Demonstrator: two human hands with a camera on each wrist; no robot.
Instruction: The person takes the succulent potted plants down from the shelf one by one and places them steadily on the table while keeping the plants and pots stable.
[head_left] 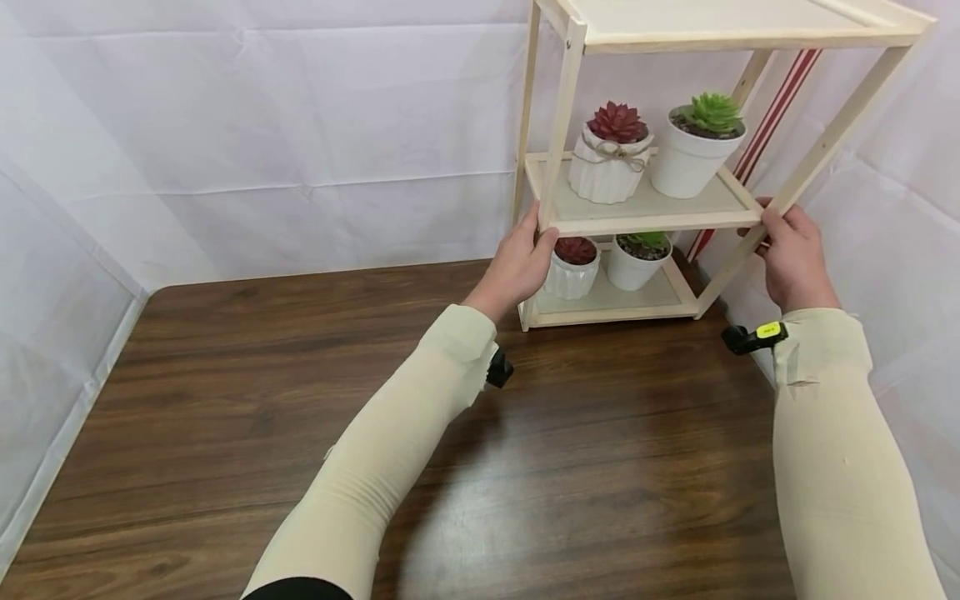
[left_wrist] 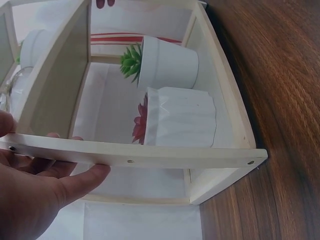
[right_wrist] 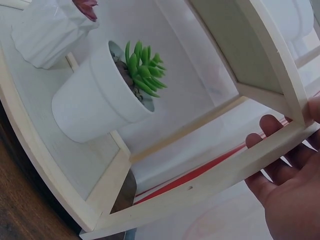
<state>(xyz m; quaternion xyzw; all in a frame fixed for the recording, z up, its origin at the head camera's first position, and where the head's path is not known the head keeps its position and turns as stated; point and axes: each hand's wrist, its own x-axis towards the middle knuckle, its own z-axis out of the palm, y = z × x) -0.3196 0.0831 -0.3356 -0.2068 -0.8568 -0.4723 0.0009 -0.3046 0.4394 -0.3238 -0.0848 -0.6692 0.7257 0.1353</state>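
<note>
A light wooden shelf rack (head_left: 660, 223) stands at the back right of the table, with pots on its middle and bottom shelves. My left hand (head_left: 517, 262) grips its front left post at middle-shelf height; in the left wrist view the fingers (left_wrist: 85, 182) curl round that post. On the other side my right hand (head_left: 797, 254) holds the front right post, its fingertips (right_wrist: 270, 124) showing behind the wood in the right wrist view. The middle shelf carries a red succulent pot (head_left: 611, 158) tied with twine and a green succulent pot (head_left: 697, 146). Below sit another red succulent (head_left: 573, 267) and another green one (head_left: 637, 260).
The dark wooden table (head_left: 300, 400) stretches to the left and front. White sheeting (head_left: 300, 142) hangs behind and on both sides, close to the rack's right side. Red stripes (head_left: 780, 108) run behind the rack.
</note>
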